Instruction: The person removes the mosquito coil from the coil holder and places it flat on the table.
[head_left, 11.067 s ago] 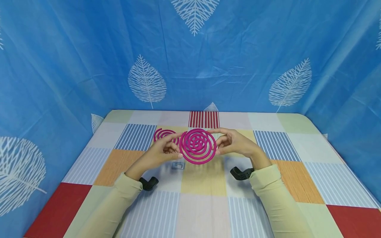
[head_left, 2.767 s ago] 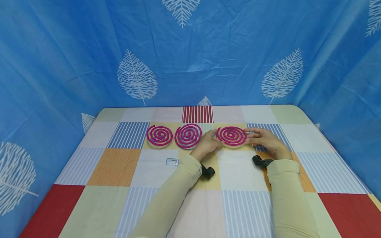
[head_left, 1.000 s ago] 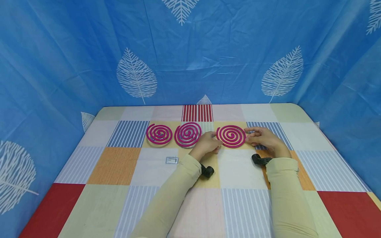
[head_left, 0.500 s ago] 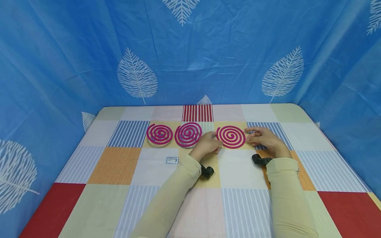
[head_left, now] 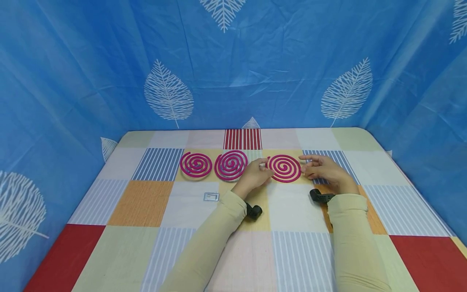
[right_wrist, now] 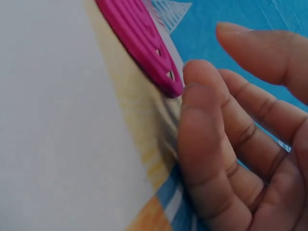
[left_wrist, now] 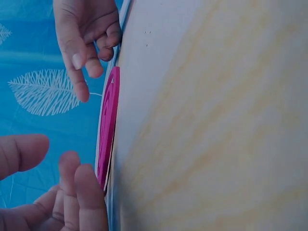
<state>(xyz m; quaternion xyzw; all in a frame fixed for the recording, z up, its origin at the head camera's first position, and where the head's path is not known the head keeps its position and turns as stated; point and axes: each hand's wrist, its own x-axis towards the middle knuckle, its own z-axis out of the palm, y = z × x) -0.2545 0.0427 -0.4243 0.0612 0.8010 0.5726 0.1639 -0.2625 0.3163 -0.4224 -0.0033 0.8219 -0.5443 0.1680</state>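
Observation:
A magenta mosquito coil (head_left: pixel 283 168) lies flat on the patchwork tablecloth, right of two similar ones. At its left edge is my left hand (head_left: pixel 254 175), its fingers spread apart and holding nothing. The left wrist view shows that coil (left_wrist: pixel 109 125) edge-on between the two hands, with a gap between my left thumb and fingertips. My right hand (head_left: pixel 326 171) hovers at the coil's right edge; in the right wrist view its fingertips (right_wrist: pixel 197 103) are right by the rim and the thumb stands away. The middle coil (head_left: pixel 231 165) and left coil (head_left: pixel 196 165) sit in the same row.
A small silver metal coil stand (head_left: pixel 211 197) lies in front of the left and middle coils. Blue curtains (head_left: pixel 270 65) with white leaf prints enclose the table at the back and sides. Black wrist mounts (head_left: pixel 254 211) jut out below each hand.
Eleven seconds ago both hands held up nested coils; these were separated and one set in the middle. The other was lowered at the right, and both hands have let it go.

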